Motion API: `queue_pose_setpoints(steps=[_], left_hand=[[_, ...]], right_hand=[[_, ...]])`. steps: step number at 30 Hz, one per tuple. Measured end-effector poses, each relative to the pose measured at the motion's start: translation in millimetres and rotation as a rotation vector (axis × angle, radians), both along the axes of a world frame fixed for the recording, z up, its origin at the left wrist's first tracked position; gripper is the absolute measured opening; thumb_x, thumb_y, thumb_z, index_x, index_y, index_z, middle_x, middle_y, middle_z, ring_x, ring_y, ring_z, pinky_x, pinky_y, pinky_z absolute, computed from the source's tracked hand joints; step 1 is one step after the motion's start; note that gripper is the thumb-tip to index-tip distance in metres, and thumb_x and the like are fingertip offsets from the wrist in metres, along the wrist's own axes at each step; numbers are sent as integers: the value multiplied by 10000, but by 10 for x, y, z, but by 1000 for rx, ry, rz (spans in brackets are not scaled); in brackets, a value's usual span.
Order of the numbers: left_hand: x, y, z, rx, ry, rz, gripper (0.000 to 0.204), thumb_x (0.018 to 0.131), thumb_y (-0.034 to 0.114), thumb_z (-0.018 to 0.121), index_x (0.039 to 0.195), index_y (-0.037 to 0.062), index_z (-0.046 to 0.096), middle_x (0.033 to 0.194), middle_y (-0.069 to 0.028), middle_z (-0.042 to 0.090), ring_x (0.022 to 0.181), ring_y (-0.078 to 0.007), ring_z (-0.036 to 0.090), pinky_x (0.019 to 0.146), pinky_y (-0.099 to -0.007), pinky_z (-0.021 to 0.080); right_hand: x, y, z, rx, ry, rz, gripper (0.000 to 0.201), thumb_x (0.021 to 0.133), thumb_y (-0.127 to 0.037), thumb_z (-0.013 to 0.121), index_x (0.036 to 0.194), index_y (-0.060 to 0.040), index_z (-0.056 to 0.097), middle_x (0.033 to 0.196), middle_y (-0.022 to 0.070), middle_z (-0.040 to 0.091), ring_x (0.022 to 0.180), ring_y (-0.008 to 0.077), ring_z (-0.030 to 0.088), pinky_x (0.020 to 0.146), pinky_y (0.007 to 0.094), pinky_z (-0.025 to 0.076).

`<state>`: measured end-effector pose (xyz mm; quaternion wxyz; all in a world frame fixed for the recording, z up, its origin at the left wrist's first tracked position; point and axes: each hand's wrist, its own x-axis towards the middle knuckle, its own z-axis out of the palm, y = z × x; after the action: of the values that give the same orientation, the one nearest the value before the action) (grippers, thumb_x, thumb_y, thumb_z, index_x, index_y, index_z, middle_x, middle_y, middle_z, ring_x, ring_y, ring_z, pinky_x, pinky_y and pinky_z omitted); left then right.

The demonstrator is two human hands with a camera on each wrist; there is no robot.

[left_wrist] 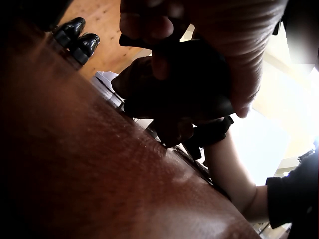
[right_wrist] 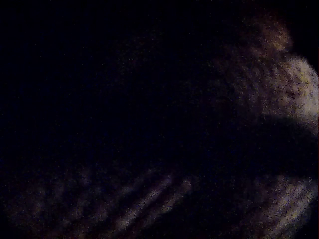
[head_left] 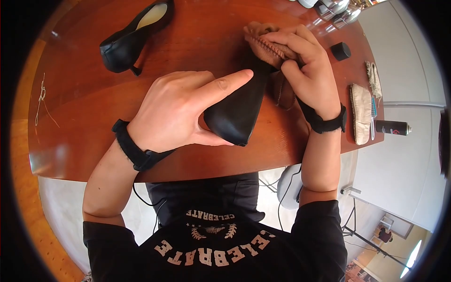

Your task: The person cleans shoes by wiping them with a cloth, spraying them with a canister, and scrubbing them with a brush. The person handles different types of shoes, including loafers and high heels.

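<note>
In the head view a black shoe (head_left: 237, 109) lies across the middle, its pointed toe towards the person. The left hand (head_left: 181, 105) grips it near the toe, index finger along its upper side and thumb beneath. At its far end the right hand (head_left: 305, 66) holds a brown stitched leather piece (head_left: 270, 50) against the shoe. More brown leather (head_left: 283, 91) hangs below that hand. In the left wrist view the left hand (left_wrist: 234, 45) is around the dark shoe (left_wrist: 194, 79). The right wrist view is too dark to make out the hand.
Another black heeled shoe (head_left: 127, 44) lies at the upper left, string (head_left: 42, 96) at the left edge. On the right are a black round container (head_left: 340, 51), a beige pad (head_left: 360, 113), a brush (head_left: 374, 108) and a spray can (head_left: 392, 128). Metal containers (head_left: 345, 14) stand at the top right.
</note>
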<state>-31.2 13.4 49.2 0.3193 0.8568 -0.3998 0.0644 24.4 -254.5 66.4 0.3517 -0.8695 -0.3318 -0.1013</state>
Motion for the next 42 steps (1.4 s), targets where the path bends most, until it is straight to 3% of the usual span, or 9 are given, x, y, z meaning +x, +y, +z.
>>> queue_pose_setpoints(steps=[3,6,18,21,30,33,35,38,42], left_hand=[[-4,-3,4,4,-10,-4,1024,483,271,924,1427,79,576,810,-74,614,710,-278,588,674,-381,489],[-5,-7,3,6,-25,-10,1022,491,316,917,1425,79,578,793,-67,599,700,-273,580,665,-382,482],[-36,-35,9,52,-112,-22,1024,520,379,888,1448,99,560,759,-51,547,677,-255,558,664,-387,473],[-56,-52,20,86,-110,-17,1040,535,376,887,1475,108,533,741,-46,515,670,-255,551,658,-389,468],[-57,-63,-3,74,-72,-24,1055,546,371,891,1497,119,509,736,-50,503,673,-256,550,657,-389,464],[-37,-59,-4,67,-57,-35,1047,536,372,893,1481,107,529,736,-56,509,672,-257,545,659,-386,465],[-27,-51,9,72,-39,-38,1043,526,378,893,1469,100,544,742,-58,521,673,-258,542,665,-385,468],[-22,-43,18,80,55,-24,1046,514,381,900,1458,93,556,848,-78,622,710,-273,564,699,-383,483],[5,-58,-25,40,94,-25,1055,507,366,914,1453,70,552,1106,-117,688,820,-297,620,777,-381,509]], right_hand=[[-36,45,-21,48,6,71,534,712,130,437,1165,7,693,1130,108,589,1084,221,601,954,319,483],[-40,58,-26,129,17,55,445,705,78,542,1099,-32,716,1088,123,663,1051,316,601,916,387,510],[-80,27,15,68,-28,68,375,734,-74,709,1108,-57,712,1100,121,658,1034,322,607,900,397,510],[-102,14,69,-14,6,104,410,774,-63,721,1177,4,688,1159,111,573,1124,241,586,989,326,455],[-110,33,34,-23,-25,104,396,801,-65,734,1191,-15,692,1174,108,586,1128,233,589,991,326,455],[-69,61,-30,105,-29,55,330,742,-145,771,1062,-81,723,1048,87,667,999,291,594,879,376,490],[-137,140,85,78,-74,63,311,792,-50,695,1099,0,688,1060,150,679,1004,299,606,922,378,484],[-28,77,-3,127,-81,109,306,806,2,659,1109,48,675,1059,170,683,988,292,601,925,378,478],[-44,27,29,108,-40,53,293,811,-6,653,1098,54,672,1044,170,675,974,283,597,906,366,477]])
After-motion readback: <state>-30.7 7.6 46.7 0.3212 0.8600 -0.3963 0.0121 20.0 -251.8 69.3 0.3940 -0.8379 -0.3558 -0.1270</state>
